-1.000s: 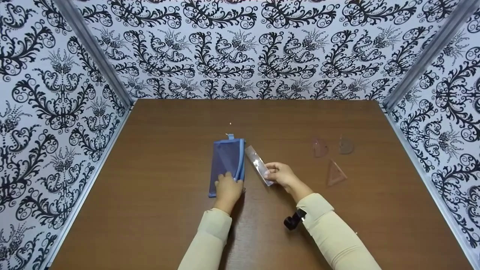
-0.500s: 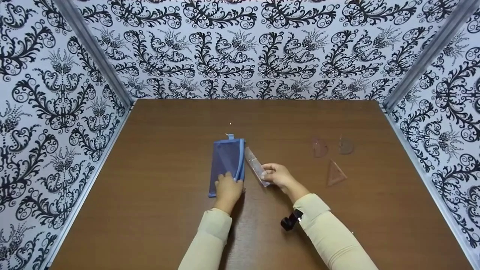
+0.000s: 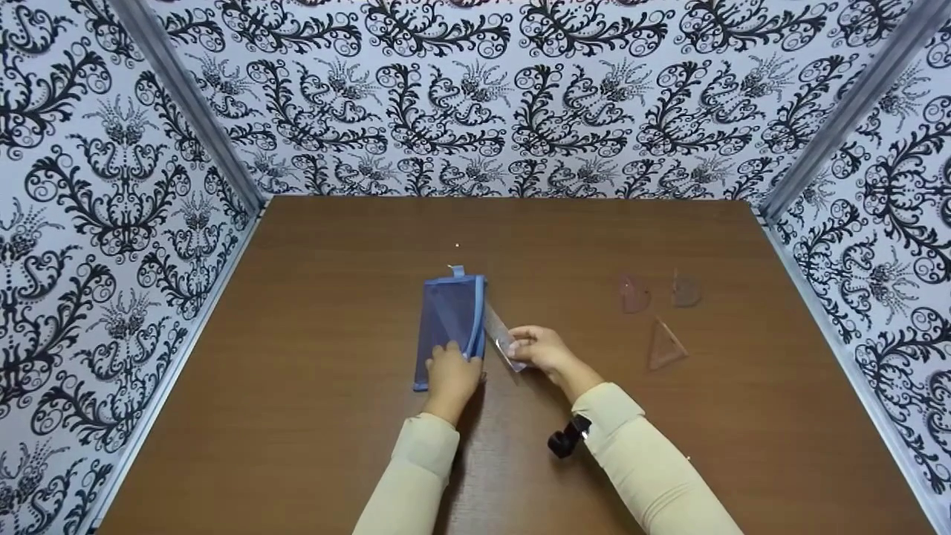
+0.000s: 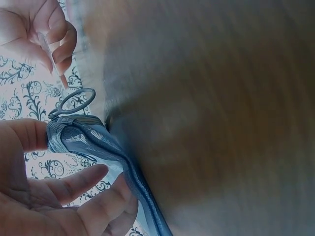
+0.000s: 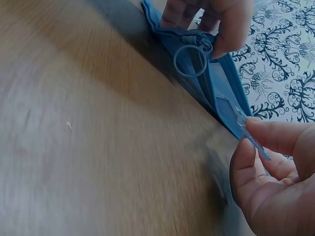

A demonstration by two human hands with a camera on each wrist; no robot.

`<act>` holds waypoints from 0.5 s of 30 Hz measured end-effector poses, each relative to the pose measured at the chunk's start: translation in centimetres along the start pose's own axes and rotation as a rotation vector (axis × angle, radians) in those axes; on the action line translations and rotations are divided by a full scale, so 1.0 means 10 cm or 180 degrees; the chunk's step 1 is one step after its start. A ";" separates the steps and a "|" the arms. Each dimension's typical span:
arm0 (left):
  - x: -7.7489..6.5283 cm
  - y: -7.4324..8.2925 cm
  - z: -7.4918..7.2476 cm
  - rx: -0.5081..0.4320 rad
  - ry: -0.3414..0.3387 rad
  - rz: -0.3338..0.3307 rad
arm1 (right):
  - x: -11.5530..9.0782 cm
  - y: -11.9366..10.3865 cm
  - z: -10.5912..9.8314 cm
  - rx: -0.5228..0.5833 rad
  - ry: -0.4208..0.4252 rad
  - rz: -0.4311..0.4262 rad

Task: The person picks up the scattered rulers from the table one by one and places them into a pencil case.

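A blue mesh zip pouch (image 3: 449, 312) lies on the table with its zipped edge toward the right. My left hand (image 3: 453, 375) grips its near end, thumb and fingers on either side of the opening. The zip's ring pull (image 5: 175, 61) hangs by that thumb in the right wrist view. Between thumb and fingers, my right hand (image 3: 546, 351) pinches a clear ruler (image 3: 498, 331). The ruler slants up and left, its far end at the pouch's open edge. In the right wrist view the ruler (image 5: 256, 144) reaches into the opening; the fingers cover part of its near end.
Right of my hands lie a pink protractor (image 3: 634, 294), a greyish protractor (image 3: 686, 290) and a pinkish set square (image 3: 655, 358) on the brown table (image 3: 334, 446). Patterned walls (image 3: 475, 96) enclose the back and sides. A black device (image 3: 567, 440) is at my right wrist.
My right hand has moved left with the ruler, bringing the far end from beside the pouch to behind its zipped edge. My left hand and the pouch have stayed put.
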State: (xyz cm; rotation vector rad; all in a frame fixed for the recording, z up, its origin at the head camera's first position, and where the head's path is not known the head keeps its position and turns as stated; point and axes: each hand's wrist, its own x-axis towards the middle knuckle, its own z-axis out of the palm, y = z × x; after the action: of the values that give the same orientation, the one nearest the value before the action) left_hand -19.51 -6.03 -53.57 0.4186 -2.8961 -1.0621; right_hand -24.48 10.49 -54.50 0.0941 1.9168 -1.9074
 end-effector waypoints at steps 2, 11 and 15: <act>0.00 0.00 -0.01 0.0017 0.0013 0.0021 | 0.01 0.01 0.02 0.0005 -0.0025 -0.0017; -0.01 0.01 -0.02 0.0049 0.0039 0.0045 | 0.04 0.00 0.13 -0.0149 0.0074 0.0019; -0.01 0.01 -0.02 0.0025 0.0028 0.0029 | 0.06 -0.01 0.16 -0.0221 0.0062 0.0014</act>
State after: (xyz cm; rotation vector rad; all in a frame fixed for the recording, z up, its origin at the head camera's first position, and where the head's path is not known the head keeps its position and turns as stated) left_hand -19.42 -6.06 -53.40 0.4091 -2.8927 -1.0452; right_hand -24.62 8.76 -54.53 0.0963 1.9919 -1.8416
